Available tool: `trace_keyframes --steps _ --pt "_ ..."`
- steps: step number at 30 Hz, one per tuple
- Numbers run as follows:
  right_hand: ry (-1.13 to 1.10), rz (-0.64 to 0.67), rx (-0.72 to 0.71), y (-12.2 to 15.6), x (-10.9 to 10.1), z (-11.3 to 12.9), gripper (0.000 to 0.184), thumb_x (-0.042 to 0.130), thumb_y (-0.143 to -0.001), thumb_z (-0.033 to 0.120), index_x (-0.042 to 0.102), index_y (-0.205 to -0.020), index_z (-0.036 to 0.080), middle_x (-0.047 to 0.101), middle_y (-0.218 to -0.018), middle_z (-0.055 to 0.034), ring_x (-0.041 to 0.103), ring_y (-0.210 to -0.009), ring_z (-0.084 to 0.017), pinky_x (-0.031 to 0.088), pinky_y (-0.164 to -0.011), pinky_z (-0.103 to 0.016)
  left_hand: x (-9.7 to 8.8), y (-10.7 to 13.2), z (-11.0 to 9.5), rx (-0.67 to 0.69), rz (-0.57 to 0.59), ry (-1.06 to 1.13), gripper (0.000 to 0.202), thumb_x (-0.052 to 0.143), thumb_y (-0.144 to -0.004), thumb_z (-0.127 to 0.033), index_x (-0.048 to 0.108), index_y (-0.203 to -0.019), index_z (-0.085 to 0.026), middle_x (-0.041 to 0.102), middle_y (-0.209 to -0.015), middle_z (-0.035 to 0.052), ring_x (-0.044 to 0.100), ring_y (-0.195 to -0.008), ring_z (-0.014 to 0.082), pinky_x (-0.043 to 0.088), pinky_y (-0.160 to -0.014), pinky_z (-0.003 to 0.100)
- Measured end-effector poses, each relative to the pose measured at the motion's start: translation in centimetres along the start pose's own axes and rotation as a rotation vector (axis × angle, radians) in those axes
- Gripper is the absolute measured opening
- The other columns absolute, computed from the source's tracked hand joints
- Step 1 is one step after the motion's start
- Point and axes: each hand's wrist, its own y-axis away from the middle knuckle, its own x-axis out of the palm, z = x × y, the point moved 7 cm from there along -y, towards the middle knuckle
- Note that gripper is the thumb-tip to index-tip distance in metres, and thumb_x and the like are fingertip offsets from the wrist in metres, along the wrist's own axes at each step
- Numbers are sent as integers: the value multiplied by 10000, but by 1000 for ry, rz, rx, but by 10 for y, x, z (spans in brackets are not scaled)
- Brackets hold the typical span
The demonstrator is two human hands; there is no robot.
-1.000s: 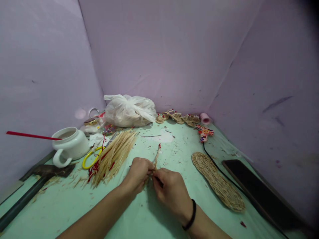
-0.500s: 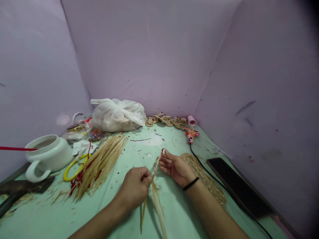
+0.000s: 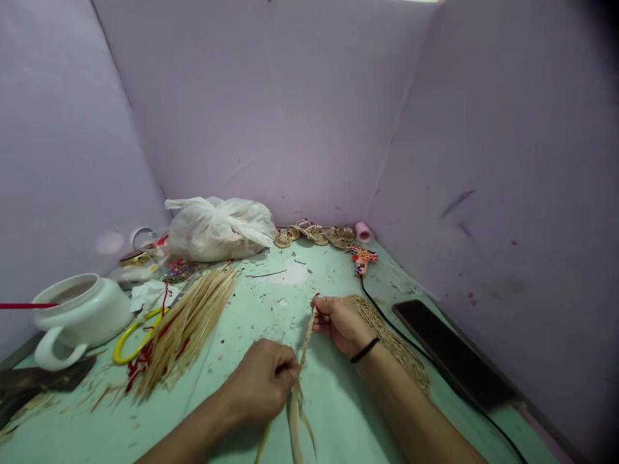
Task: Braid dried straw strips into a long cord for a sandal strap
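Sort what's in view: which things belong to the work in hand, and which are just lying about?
In the work:
braid, between left hand and right hand
straw, similar strands, probably its supply

Lying about, it seems:
sole, perhaps related
pot
bag
hammer
spool

Desk [image 3: 207, 357] back edge, left to right: bag [image 3: 217, 231], sandals [image 3: 316, 236], spool [image 3: 363, 232] at right corner. Left edge: pot [image 3: 91, 316], then scissors [image 3: 118, 348] and straw bundle [image 3: 188, 332] inboard. Right edge: slab [image 3: 452, 351], sole [image 3: 397, 340] inboard; braid [image 3: 306, 341] between straw bundle and sole.

White pot [image 3: 104, 312] – tied plastic bag [image 3: 213, 238]
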Motion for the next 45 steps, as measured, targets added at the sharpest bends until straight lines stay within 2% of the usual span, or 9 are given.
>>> trace_keyframes --steps 3,9,15,18,25,32,38,42,45 --pt "-61 58 50 2 8 -6 204 451 -730 88 487 -533 126 435 -405 43 402 -339 -47 370 -352 -157 10 4 -8 93 129 0 149 388 -626 -132 316 -502 -172 259 -488 -47 268 -487 76 176 -455 221" --pt "-207 41 135 -2 8 -12 245 434 -746 89 474 -508 130 437 -413 34 390 -348 -52 344 -359 -165 14 6 -14 138 101 -41 173 382 -646 -129 297 -501 -173 260 -487 -47 275 -484 76 182 -466 226" --pt "-270 18 21 -12 -1 -4 199 497 -764 155 493 -566 144 456 -445 41 423 -375 -48 402 -404 -153 2 -5 5 -4 -46 190 143 411 -652 -210 378 -518 -171 294 -503 -48 291 -520 87 214 -492 219" --pt "-259 75 -34 -13 -1 0 143 583 -720 223 517 -616 152 519 -502 24 484 -427 -67 461 -456 -184 -2 -10 16 -77 -106 299 134 425 -632 -237 403 -520 -166 308 -497 -52 287 -515 87 223 -492 217" --pt "-135 28 -95 -6 -6 8 164 652 -649 235 544 -596 124 570 -543 1 496 -420 -60 457 -426 -179 3 -12 21 -125 -118 195 97 409 -599 -194 430 -512 -160 356 -489 -44 317 -510 89 231 -489 212" --pt "-77 -103 -114 -6 -8 8 177 604 -662 182 518 -519 126 522 -428 16 428 -340 -49 372 -334 -161 7 -6 -3 75 87 105 163 407 -634 -177 323 -495 -170 239 -498 -48 244 -505 77 171 -476 225" --pt "-104 -135 -79 -7 -4 6 201 563 -688 151 493 -501 139 462 -380 42 379 -316 -45 312 -303 -157 13 1 -14 135 130 187 219 419 -679 -237 307 -503 -170 224 -505 -46 232 -507 75 165 -476 231" --pt "-194 -7 -71 -8 0 7 180 562 -735 227 539 -590 123 518 -470 24 449 -383 -50 400 -399 -163 5 -2 -4 53 29 420 224 475 -668 -328 408 -540 -156 292 -497 -47 256 -501 70 189 -475 217" --pt "-216 218 106 3 17 -4 360 503 -757 449 561 -663 106 593 -612 -51 563 -527 -109 479 -532 -242 -7 -6 12 -77 -127 608 257 534 -638 -371 434 -549 -151 307 -456 -60 240 -453 54 175 -450 205"
